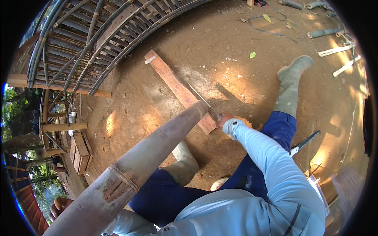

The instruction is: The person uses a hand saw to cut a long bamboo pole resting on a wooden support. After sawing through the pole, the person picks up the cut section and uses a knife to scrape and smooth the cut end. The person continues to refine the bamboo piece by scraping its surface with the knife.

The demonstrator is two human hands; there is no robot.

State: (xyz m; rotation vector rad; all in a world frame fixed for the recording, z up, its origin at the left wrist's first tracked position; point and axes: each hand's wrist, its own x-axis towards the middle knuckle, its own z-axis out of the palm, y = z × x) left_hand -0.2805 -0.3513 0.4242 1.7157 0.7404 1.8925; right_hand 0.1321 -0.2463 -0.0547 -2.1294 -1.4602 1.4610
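A thick, greyish-brown bamboo pole (pixel 143 153) slants from the lower left up to the middle, its far end over a reddish wooden plank (pixel 173 82) on the ground. My right hand (pixel 225 119) is closed round the handle of a long blade (pixel 199 94), seen nearly edge-on beside the pole's end; its exact kind is unclear. At the lower left, my left hand (pixel 60 206) curls its fingers at the pole's far side, the palm hidden behind the bamboo. My left forearm passes beneath the pole.
A slatted bamboo bench (pixel 106 39) fills the upper left. A wooden crate (pixel 80 152) and a person (pixel 59 167) are at the left. A dark-bladed tool with a pale handle (pixel 303 143) lies right of my leg. Cut bamboo pieces (pixel 323 33) lie upper right.
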